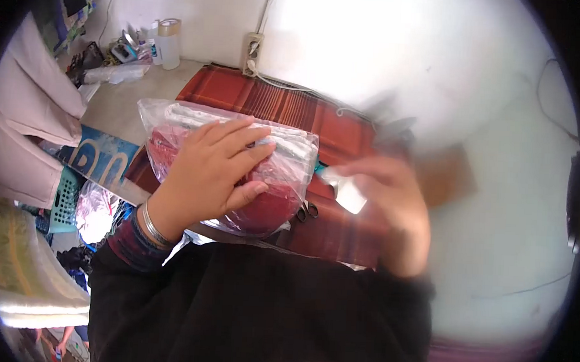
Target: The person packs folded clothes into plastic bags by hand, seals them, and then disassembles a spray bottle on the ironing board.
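My left hand (221, 158) lies flat with spread fingers on a clear plastic bag (298, 142). Dark red folded cloth (266, 209) shows inside the bag, along with a whitish layer near its far edge. To the right, my right hand (390, 192) is smeared by motion, its fingers closed round a small white object (351, 195). A teal bit shows beside that object; its exact kind is unclear. Black-handled scissors (308, 211) lie by the bag's right side, partly hidden.
A red plaid cloth (242, 91) covers the work surface. Behind it, a power socket (252, 53) with cables hangs at the wall. A clear jug (169, 46) stands at the back left. Pale garments (23, 150) and a green basket (64, 200) are at left.
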The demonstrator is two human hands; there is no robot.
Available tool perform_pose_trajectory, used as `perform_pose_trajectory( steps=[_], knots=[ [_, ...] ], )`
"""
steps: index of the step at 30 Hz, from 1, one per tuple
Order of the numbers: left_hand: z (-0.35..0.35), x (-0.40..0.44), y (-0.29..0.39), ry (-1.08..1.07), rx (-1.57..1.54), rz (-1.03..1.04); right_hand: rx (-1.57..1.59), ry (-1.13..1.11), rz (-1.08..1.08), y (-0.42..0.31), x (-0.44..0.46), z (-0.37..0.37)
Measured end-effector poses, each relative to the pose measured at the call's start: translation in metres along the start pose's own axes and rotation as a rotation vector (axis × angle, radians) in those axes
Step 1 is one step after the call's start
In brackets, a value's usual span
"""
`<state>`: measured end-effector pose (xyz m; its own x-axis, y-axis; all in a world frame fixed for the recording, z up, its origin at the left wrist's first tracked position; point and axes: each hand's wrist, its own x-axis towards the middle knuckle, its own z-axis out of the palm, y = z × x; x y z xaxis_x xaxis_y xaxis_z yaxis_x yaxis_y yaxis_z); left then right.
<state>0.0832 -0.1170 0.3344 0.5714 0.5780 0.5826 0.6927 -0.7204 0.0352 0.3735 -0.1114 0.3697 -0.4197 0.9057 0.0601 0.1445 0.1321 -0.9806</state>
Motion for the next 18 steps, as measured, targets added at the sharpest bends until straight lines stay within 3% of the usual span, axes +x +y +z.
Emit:
perform_pose_trajectory(
  steps=[6,12,18],
  knots=[
    [0.004,-0.006,-0.002,-0.007,-0.068,-0.065,0.157,-0.170,0.248,-0.015,0.051,0.034],
    [0.008,-0.010,-0.007,0.047,-0.120,-0.053,0.124,0.025,0.325,0.012,0.064,0.023],
    [0.011,-0.008,-0.009,0.070,-0.131,-0.041,-0.064,0.184,0.254,0.015,0.062,0.034]
  ],
)
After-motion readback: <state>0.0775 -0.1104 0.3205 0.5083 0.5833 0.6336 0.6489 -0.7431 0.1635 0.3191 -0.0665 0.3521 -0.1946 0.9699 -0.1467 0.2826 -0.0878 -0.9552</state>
